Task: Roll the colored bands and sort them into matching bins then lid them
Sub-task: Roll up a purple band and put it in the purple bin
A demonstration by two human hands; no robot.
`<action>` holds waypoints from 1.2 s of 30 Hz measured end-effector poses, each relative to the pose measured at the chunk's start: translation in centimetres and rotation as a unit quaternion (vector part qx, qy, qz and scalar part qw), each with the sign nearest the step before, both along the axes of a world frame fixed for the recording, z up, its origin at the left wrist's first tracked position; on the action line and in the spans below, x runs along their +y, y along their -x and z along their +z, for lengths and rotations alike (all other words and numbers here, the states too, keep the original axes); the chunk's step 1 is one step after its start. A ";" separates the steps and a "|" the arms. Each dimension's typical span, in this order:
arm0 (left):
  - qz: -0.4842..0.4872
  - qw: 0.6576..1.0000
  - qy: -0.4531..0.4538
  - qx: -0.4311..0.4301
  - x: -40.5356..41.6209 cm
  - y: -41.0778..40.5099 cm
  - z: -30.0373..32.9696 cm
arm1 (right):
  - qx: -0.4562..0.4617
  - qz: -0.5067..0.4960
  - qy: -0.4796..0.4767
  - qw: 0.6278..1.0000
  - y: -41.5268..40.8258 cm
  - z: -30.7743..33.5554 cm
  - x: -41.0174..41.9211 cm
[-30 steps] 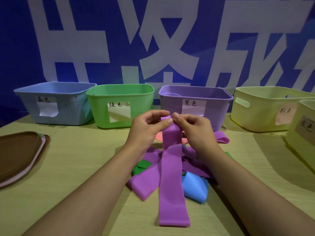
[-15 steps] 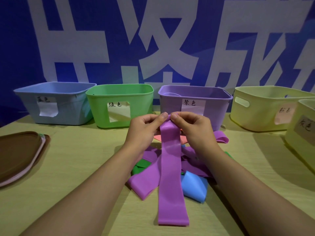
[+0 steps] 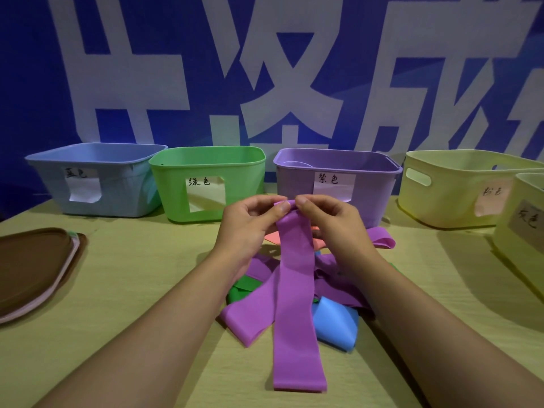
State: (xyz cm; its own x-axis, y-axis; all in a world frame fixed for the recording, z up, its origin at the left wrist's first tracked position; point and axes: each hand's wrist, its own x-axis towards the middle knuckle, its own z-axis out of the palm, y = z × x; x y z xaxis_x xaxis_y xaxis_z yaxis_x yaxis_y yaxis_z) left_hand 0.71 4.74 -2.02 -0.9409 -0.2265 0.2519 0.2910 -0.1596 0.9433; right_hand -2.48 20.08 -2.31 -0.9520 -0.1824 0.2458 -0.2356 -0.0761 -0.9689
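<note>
Because rolling starts at one end, the left hand (image 3: 250,223) and right hand (image 3: 329,228) pinch the purple band (image 3: 295,290) top, just before the purple bin (image 3: 379,184), tail trailing over the table (image 3: 132,275).

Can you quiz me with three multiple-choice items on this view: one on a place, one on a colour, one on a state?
1. Where is the brown lid?
A. on the purple bin
B. on the table at far left
C. under the bands

2. What colour is the band that both hands hold?
A. purple
B. green
C. blue

3. How is that band now?
A. fully rolled
B. top end pinched, the rest hanging flat
C. lying in a bin

Key: 1 B, the lid lies flat on the table, left of the bins. 2 A, the left hand and right hand pinch a purple strip. 3 B, only its top end is curled at the fingertips; its lower end rests on the table.
</note>
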 end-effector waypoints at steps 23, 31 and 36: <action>-0.057 0.997 -0.033 -0.048 0.5 -0.3 0.1 | 0.051 -0.029 -0.071 0.996 0.0 -0.1 -0.1; -0.032 0.997 -0.003 -0.070 0.2 0.3 -0.6 | 0.066 -0.009 -0.040 0.997 0.1 -0.2 -0.2; -0.041 0.997 -0.015 -0.056 -0.1 0.4 -0.5 | 0.060 -0.011 -0.049 0.997 0.3 -0.4 -0.3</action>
